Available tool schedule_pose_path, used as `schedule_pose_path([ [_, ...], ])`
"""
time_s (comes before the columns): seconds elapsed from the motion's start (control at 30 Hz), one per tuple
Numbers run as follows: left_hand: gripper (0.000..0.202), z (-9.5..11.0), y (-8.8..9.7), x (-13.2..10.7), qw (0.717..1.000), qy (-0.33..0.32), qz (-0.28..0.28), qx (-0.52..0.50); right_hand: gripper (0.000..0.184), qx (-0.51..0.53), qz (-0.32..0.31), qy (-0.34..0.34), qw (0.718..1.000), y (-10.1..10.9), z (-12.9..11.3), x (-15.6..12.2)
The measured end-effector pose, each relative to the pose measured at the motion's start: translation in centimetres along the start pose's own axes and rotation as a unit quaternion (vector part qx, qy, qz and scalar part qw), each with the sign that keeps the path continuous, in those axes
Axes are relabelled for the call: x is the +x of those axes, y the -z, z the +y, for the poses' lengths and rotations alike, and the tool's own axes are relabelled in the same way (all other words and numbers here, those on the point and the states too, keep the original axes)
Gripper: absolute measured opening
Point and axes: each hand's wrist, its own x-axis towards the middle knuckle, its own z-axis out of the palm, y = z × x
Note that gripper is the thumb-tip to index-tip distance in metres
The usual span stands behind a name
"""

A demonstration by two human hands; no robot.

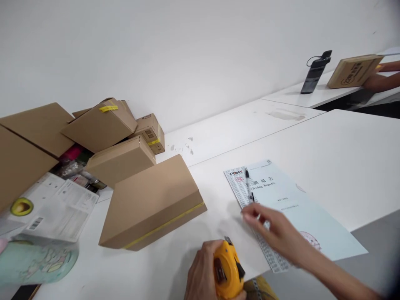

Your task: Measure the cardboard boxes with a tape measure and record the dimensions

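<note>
My left hand grips a yellow tape measure at the bottom middle, just above the white table. My right hand reaches left over a light blue report sheet, its fingers stretched out and slightly blurred, nothing in them. Its fingertips are next to a black pen that lies on the sheet's upper left part. A flat, sealed cardboard box with yellow tape lies on the table to the left of both hands.
Several cardboard boxes are piled at the left by the wall, with printed papers and a pale green bottle in front. At the far right, another person's hand holds a brown box beside a black device.
</note>
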Motion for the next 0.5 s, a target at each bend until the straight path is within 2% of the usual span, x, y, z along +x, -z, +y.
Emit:
schedule_pose_path([
  [0.03, 0.074, -0.1, 0.2, 0.6, 0.999, -0.026, 0.01, 0.031, 0.039, -0.06, 0.042, -0.023, 0.997, 1.0, 1.0, 1.6],
  [0.1, 0.068, -0.5, 0.5, 1.7, 0.991, -0.068, 0.045, 0.106, 0.035, -0.197, 0.093, -0.079, 0.973, 2.8, 3.2, 4.9],
  [0.13, 0.065, -0.8, 0.5, 2.2, 0.984, -0.083, 0.061, 0.142, 0.034, -0.246, 0.095, -0.106, 0.959, 3.4, 4.1, 6.5],
  [0.2, 0.06, -1.4, 0.2, 3.2, 0.97, -0.099, 0.086, 0.206, 0.033, -0.289, 0.06, -0.124, 0.947, 3.9, 5.5, 9.0],
  [0.33, 0.059, -2.1, -0.7, 5.0, 0.945, -0.101, 0.121, 0.286, 0.023, -0.244, 0.003, -0.099, 0.965, 4.0, 6.6, 11.2],
  [0.4, 0.06, -2.2, -1.0, 5.8, 0.939, -0.106, 0.125, 0.301, 0.028, -0.21, -0.014, -0.093, 0.973, 4.9, 6.6, 11.1],
  [0.5, 0.059, -2.3, -1.1, 6.7, 0.932, -0.129, 0.122, 0.316, 0.035, -0.017, -0.006, -0.088, 0.996, 7.4, 6.5, 10.4],
])
